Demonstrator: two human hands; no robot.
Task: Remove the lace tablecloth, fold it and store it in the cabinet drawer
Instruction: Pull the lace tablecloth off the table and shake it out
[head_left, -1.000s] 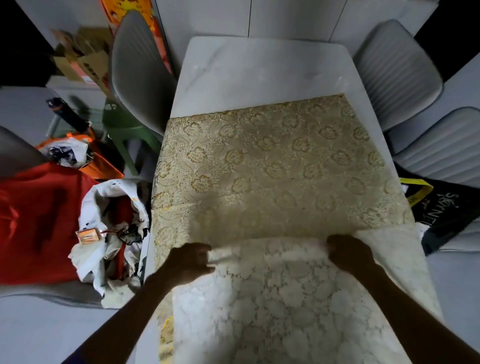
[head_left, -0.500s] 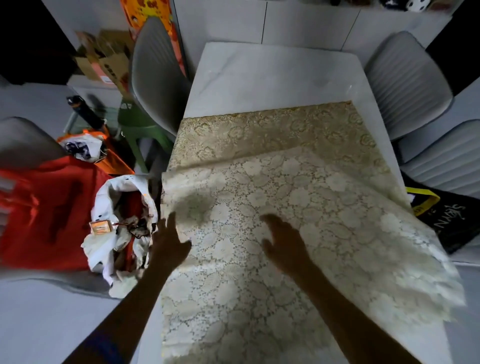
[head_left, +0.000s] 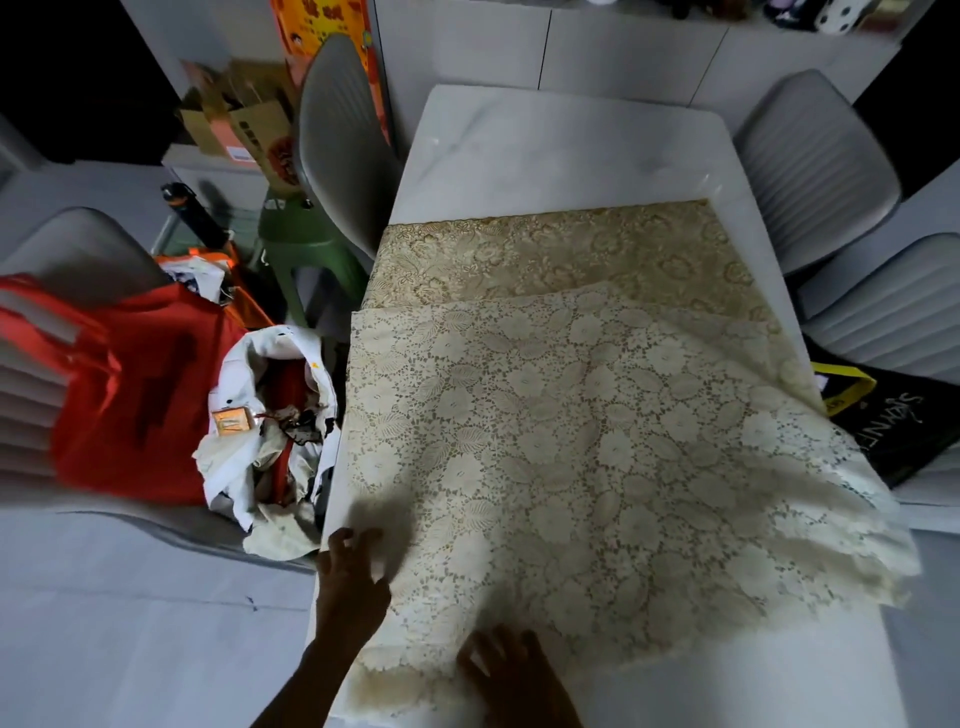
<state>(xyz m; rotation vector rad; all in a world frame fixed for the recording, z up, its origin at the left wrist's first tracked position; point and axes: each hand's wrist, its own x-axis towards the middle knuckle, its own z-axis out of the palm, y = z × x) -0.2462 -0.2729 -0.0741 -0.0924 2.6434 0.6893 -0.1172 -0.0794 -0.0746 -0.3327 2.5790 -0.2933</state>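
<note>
The cream lace tablecloth (head_left: 597, 447) lies spread over the near half of the white table (head_left: 561, 150), folded over itself, with its golden underlayer (head_left: 561, 254) showing along the far edge. Its right side hangs past the table's right edge. My left hand (head_left: 353, 571) rests flat, fingers spread, on the cloth's near left corner at the table's left edge. My right hand (head_left: 509, 670) lies flat with straight fingers on the near hem of the cloth. Neither hand grips anything.
Grey chairs stand at the left (head_left: 337, 140) and right (head_left: 815, 166) of the table. A red bag (head_left: 130, 395) and a white bag of clutter (head_left: 270, 431) sit on a seat at the left. A black bag (head_left: 893, 415) lies at the right. White cabinet fronts (head_left: 623, 47) line the back.
The cream layer went from a small folded strip near me to lying spread over the golden layer. Both hands let go of its edge, flattened, and slid back toward me to the near hem.
</note>
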